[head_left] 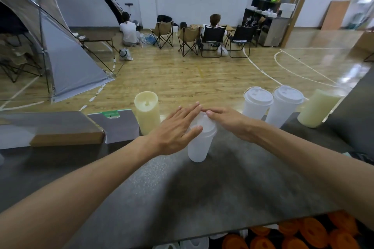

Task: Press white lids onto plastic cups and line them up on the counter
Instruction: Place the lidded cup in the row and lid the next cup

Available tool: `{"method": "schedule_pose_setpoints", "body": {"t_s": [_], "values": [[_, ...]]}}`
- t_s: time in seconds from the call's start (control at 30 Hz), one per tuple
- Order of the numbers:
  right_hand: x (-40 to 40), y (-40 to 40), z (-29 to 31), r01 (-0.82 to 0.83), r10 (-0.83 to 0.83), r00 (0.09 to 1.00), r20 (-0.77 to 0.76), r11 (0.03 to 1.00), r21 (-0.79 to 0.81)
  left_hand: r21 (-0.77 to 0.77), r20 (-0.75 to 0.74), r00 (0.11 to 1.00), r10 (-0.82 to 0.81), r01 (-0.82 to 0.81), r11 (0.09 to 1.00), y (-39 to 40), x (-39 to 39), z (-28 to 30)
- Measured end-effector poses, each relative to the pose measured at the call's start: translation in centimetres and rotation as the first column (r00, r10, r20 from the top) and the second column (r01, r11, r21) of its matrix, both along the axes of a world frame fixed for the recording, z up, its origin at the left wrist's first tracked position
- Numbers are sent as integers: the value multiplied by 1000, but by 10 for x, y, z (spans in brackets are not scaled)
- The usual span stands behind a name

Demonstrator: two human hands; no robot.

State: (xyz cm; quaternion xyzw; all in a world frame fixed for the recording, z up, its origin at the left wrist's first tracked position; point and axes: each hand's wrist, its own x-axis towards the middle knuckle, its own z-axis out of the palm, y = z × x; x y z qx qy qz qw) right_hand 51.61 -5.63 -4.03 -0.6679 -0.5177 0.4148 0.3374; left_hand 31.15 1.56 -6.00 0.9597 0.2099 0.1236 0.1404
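**Both palms pressing a lid down onto the third cup**

The left hand (178,127) lies flat on the white lid (204,125), fingers straight and close together, the thumb stretched along the near rim. The right hand (226,121) comes in from the other side, its fingers also straight and laid over the far edge of the lid, fingertips nearly meeting those of the left. Neither hand curls round anything; both bear down with open palms.

Under them stands a frosted plastic cup (199,147), upright on the dark counter (202,194), roughly in the middle. To its right, at the far edge, two lidded cups (271,105) stand side by side, touching or nearly so, already in line.

The cup looks light and thin-walled, so it will likely flex or tip if squeezed at the side; pressure seems best applied straight down on the rim of the lid, working round until it seats. To move it, a gentle hold around the upper body just under the lid should do.

A pale candle (146,111) stands left of the hands, another (317,107) beyond the lidded cups. A cardboard box (60,129) and a grey packet with a green label (119,125) lie further left; the writing on it is too small to read.
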Motion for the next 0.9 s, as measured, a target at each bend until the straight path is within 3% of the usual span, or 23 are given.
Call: {"method": "schedule_pose_setpoints", "body": {"t_s": [0.23,0.4,0.57,0.73,0.9], "values": [[-8,-17,-8,-47,49,999,-20,995,88,-14,10,1000,6,-6,1000,2,2,-4],[0,-32,-1,-188,188,982,-23,982,-3,-102,48,998,30,-25,994,2,4,-10],[-1,-35,-9,-151,151,988,-9,988,31,-129,64,997,35,-27,991,4,4,-12],[-2,-33,-9,-169,165,972,167,985,13,-123,61,998,36,-28,992,4,5,-11],[-5,-37,-13,-133,127,986,109,990,47,-156,106,993,59,-42,987,0,7,-13]]}}
